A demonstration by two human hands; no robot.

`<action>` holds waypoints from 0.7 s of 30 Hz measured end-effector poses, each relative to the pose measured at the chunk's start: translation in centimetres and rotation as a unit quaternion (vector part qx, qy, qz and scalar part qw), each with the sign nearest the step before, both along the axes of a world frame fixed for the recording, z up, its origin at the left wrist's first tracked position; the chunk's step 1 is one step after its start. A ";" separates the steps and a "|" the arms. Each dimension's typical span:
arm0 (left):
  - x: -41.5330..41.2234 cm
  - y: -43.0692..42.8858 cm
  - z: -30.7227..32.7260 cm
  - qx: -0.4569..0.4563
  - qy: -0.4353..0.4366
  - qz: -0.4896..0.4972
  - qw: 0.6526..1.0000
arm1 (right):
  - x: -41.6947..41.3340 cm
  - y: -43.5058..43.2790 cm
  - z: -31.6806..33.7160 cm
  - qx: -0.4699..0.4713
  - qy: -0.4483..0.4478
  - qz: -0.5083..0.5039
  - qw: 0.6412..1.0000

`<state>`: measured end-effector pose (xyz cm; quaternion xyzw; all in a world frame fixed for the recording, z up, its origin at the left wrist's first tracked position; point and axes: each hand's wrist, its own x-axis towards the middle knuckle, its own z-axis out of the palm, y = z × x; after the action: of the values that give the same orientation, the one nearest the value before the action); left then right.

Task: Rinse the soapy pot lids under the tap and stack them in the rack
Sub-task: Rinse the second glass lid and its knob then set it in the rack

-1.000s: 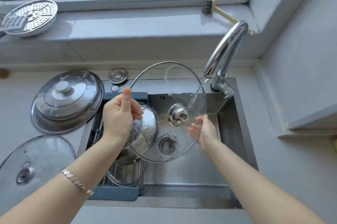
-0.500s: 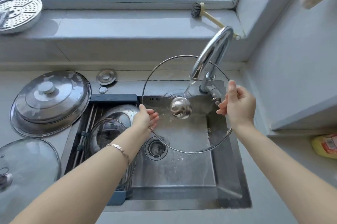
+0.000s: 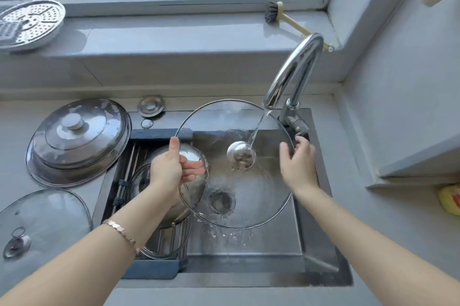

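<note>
- A round lid (image 3: 249,196) of clear glass, steel-rimmed with a polished knob, hangs tilted over the steel sink (image 3: 249,253) between the two hands.
- The left hand (image 3: 169,171) pinches the near-left rim, thumb in front, fingers showing through the glass; the right hand (image 3: 296,161) curls round the right rim.
- Water from the curved chrome tap (image 3: 296,66), above the right hand, strikes by the knob and drips off the lower rim.
- Under the left hand, a domed steel lid (image 3: 160,153) and a second glass lid (image 3: 164,243) lie in the blue rack (image 3: 154,269).
- Half a second ago the lid sat higher, its top rim behind the spout.
</note>
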<state>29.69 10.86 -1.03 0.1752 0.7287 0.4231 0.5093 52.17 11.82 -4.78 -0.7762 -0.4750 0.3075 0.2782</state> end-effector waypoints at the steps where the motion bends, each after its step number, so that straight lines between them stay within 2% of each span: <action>1: -0.2 -0.4 0.3 0.001 -0.003 0.020 1.000 | -1.5 -0.6 0.2 0.038 -0.063 0.062 0.995; 2: -0.3 -0.8 0.6 0.002 -0.007 0.037 0.999 | -3.3 -1.1 0.7 0.076 -0.088 0.130 0.985; 4: -0.5 -1.5 1.0 0.003 -0.006 0.056 0.998 | -6.6 -1.6 1.7 0.092 -0.087 0.238 0.963; 7: -0.8 -2.3 1.5 0.017 0.017 0.058 0.998 | -9.5 -0.8 2.8 0.069 -0.159 0.258 0.950; 10: -0.8 -2.7 2.0 0.050 0.051 0.045 0.996 | -9.9 1.1 2.5 -0.039 -0.165 0.247 0.954; 12: -0.6 -3.0 2.1 0.072 0.087 0.018 0.993 | -9.3 2.3 2.6 -0.163 -0.096 0.216 0.958; 13: -0.5 -3.1 2.1 0.077 0.096 0.009 0.992 | -8.9 2.8 2.4 -0.193 -0.054 0.204 0.958; 15: -0.1 -3.0 2.2 0.077 0.084 0.010 0.993 | -8.2 2.6 2.3 -0.158 -0.004 0.189 0.969; 17: 0.3 -2.8 2.2 0.077 0.069 0.014 0.995 | -7.5 1.1 2.1 -0.013 0.040 0.175 0.984; 19: 0.6 -2.3 2.2 0.074 0.061 0.005 0.995 | -5.9 -0.8 1.7 0.115 0.042 0.231 0.965; 21: 1.2 -1.7 2.2 0.068 0.063 -0.024 0.995 | -3.5 -1.4 0.4 0.113 0.008 0.305 0.946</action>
<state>30.86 9.14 1.20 0.2532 0.7241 0.4479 0.4594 48.67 10.39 -4.35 -0.5550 -0.7185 0.3280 0.2610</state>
